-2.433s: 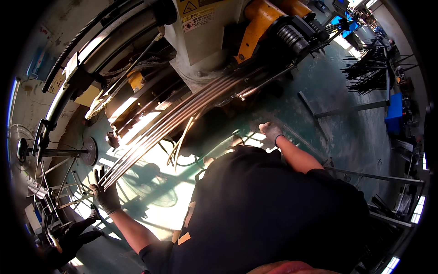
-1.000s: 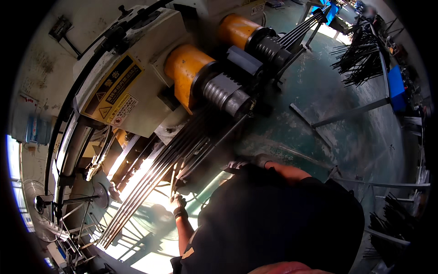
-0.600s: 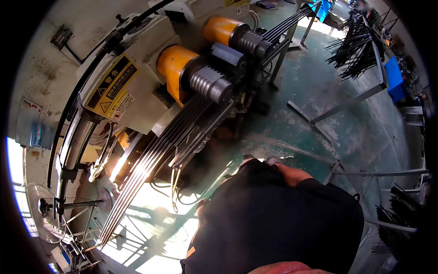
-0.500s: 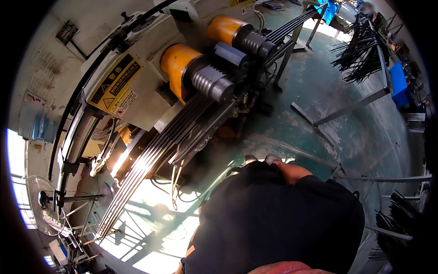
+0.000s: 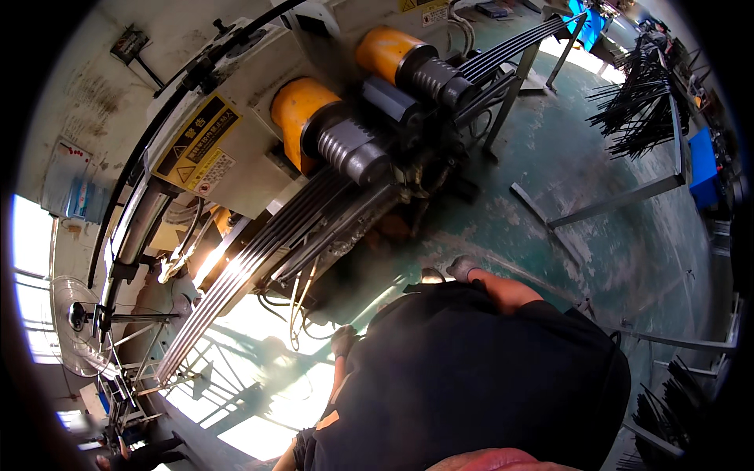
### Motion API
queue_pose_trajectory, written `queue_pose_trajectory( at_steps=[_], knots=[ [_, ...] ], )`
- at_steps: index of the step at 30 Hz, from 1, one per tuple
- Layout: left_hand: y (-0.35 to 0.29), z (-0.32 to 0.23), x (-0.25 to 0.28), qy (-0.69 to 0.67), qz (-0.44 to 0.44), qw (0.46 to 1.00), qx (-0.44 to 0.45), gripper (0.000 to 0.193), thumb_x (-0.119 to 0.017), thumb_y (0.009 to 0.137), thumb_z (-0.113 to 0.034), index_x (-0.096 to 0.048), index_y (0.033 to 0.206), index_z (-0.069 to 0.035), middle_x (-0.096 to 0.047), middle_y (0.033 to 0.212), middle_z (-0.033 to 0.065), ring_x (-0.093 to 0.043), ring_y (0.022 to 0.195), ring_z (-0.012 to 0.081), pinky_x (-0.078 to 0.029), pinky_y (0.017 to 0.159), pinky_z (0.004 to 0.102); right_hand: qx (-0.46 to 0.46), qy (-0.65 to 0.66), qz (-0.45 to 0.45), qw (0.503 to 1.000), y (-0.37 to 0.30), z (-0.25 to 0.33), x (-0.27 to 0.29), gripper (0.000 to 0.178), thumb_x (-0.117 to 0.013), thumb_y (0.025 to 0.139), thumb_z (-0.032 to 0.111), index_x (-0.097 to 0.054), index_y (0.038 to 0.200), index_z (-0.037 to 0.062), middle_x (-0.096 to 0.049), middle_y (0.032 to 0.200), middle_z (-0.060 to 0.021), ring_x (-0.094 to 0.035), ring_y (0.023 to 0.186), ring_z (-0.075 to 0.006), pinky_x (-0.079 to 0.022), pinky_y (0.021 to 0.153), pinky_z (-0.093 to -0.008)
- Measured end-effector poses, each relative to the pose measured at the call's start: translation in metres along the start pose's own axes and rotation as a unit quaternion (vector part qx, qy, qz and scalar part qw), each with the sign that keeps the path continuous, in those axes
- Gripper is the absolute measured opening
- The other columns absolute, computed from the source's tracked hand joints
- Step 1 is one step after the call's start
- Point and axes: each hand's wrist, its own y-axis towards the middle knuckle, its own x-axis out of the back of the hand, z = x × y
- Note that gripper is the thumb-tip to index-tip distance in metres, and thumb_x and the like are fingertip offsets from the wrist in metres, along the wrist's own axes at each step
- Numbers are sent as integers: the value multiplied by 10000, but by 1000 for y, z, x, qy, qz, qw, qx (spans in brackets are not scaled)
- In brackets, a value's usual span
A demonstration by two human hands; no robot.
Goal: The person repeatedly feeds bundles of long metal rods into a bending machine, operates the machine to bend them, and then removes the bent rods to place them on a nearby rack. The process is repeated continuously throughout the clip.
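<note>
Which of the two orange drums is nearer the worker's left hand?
The lower orange drum in the picture, beside the yellow warning sign; the other orange drum sits higher, farther from the left hand.

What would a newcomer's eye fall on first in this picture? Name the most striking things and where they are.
Probably the two orange housings at upper centre, with long metal rods slanting toward the lower left. Then the sunlit floor at lower left and the black shirt across the lower middle.

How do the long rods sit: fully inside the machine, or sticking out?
Sticking out: the long rods reach past the machine toward lower left.
</note>
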Motion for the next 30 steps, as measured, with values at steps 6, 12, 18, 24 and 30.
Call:
queue_pose_trajectory(
  at_steps=[6, 12, 18, 24, 30],
  knots=[
    [10, -51, -5, -448, -13, 856, 258, 285, -689, 973, -176, -656, 1149, 46, -713, 913, 98, -717, 815, 176, -613, 714, 312, -72, -84, 10, 994, 36, -60, -10, 523, -614, 881, 490, -771, 1122, 54, -696, 1232, -214, -637, 1194, -398, -491, 1015, -477],
    [17, -137, 80, -558, -174, 763, 278, 175, -645, 971, -111, -657, 1107, -2, -670, 851, 72, -627, 674, 155, -529, 613, 290, -13, -87, -52, 995, 48, -57, 10, 463, -641, 881, 453, -771, 1037, 36, -748, 1081, -199, -701, 1072, -361, -525, 955, -448],
    [32, -162, 180, -549, -309, 769, 106, 224, -615, 1007, -148, -660, 1159, 10, -700, 1005, 83, -664, 850, 154, -561, 747, 274, -31, 192, -177, 965, 72, -1, 95, 315, -724, 894, 323, -724, 967, 17, -748, 961, -140, -709, 792, -259, -558, 788, -364],
    [17, -248, 286, -499, -395, 770, -47, 242, -591, 1035, -116, -595, 1210, 52, -658, 1038, 94, -640, 923, 169, -537, 859, 305, 112, 688, -145, 703, 39, 105, 176, 306, -687, 965, 182, -673, 1221, 14, -721, 1053, -53, -689, 926, -182, -550, 812, -337],
    [28, -322, 347, -360, -505, 775, -125, 147, -586, 1022, -68, -655, 1127, 9, -722, 996, 84, -690, 887, 171, -567, 817, 315, 235, 688, -174, 664, 42, 152, 209, 372, -668, 961, 139, -618, 1322, 66, -694, 1183, -44, -673, 1038, -198, -545, 895, -354]
  ],
)
